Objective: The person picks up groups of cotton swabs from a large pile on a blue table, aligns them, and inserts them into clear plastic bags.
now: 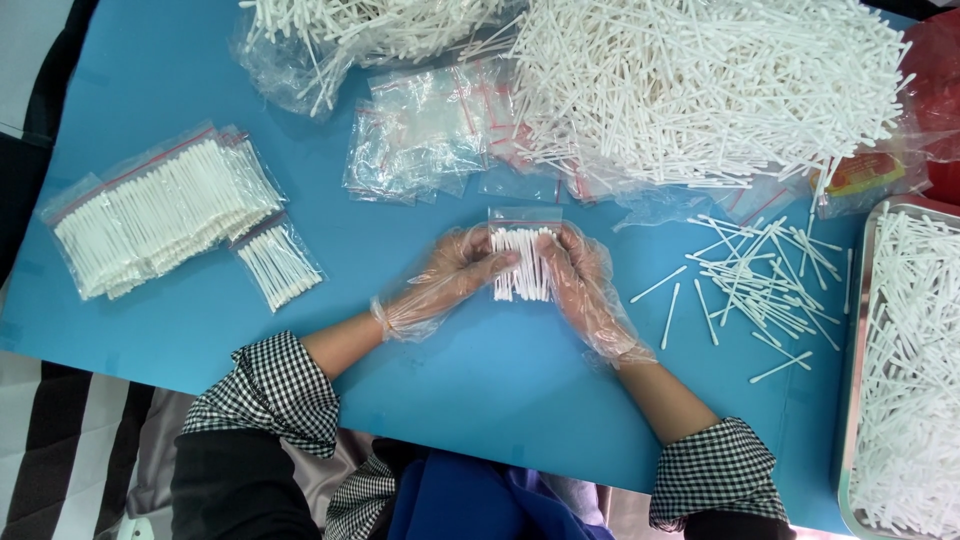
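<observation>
At the centre of the frame, the left hand (455, 270) and the right hand (580, 275), both in thin clear gloves, grip a bundle of white swabs (522, 265) half inside a small clear zip bag (525, 218) over the blue bench (480, 370). The step in hand looks like bagging: the swabs seem only partly in. The next move likely calls for pushing them fully in and sealing. Filled bags (160, 215) lie at left; loose swabs (760, 270) at right.
</observation>
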